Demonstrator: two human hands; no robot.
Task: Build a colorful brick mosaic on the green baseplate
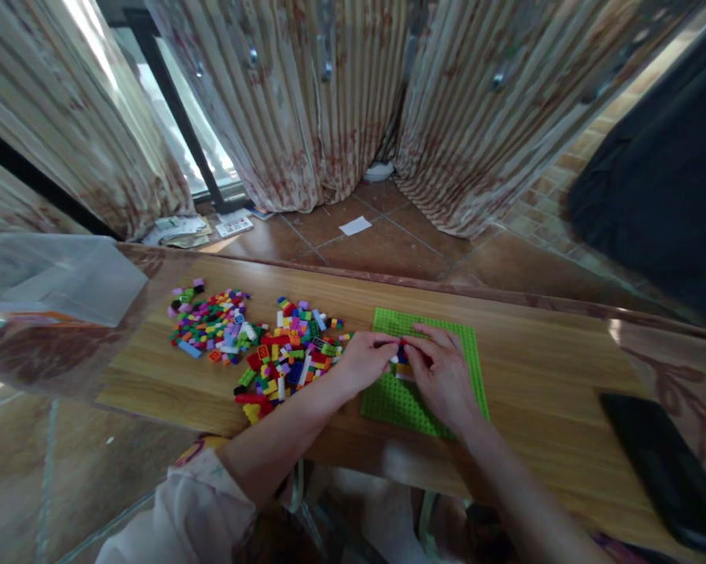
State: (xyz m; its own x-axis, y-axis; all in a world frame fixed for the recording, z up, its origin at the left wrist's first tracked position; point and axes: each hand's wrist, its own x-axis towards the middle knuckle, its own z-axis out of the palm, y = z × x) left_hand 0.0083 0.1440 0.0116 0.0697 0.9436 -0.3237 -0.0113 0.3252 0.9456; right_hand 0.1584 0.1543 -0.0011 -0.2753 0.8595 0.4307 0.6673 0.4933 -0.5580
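Above the green studded baseplate [423, 415], both my hands meet at a small cluster of building bricks [403, 370] showing blue, white and orange-yellow. My left hand [364, 359] comes in from the left with thumb and fingertips pinched at the cluster's left side. From the right, the thumb and index finger of my right hand [442, 376] close on its upper side, while the other fingers stretch over the plate. Fingertips cover part of the bricks, so which one each hand grips is hard to see.
Two heaps of loose bricks lie left of the plate: a farther pile [211, 321] and a nearer pile [297, 352]. A clear plastic bin [88, 274] stands at the wooden table's [541, 376] left end. Toward the right edge rests a black phone-like slab [664, 470]. Striped curtains [282, 102] hang behind.
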